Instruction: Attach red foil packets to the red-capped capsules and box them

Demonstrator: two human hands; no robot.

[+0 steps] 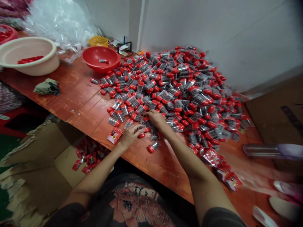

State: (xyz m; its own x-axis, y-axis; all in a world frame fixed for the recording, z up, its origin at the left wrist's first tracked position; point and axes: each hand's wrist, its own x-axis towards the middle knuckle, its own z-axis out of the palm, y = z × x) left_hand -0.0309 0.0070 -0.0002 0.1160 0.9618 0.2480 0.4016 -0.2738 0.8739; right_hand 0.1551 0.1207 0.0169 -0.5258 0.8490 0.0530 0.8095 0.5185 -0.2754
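A large heap of small clear-wrapped packets with red caps (pixel 180 91) covers the reddish wooden table (pixel 78 101). My left hand (pixel 130 135) rests at the heap's near edge, fingers curled around a few packets by a flat red printed card (pixel 115 135). My right hand (pixel 156 119) lies just beyond it, fingers bent down onto packets in the pile. One loose packet (pixel 153 146) lies on the table below both hands.
A red bowl (pixel 101 58), a pale basin (pixel 28 55), a yellow basket (pixel 98 41) and clear plastic bags (pixel 59 22) stand at the back left. A cardboard box (pixel 59 164) with filled packets sits below the table's edge. Red printed cards (pixel 222 170) lie at right.
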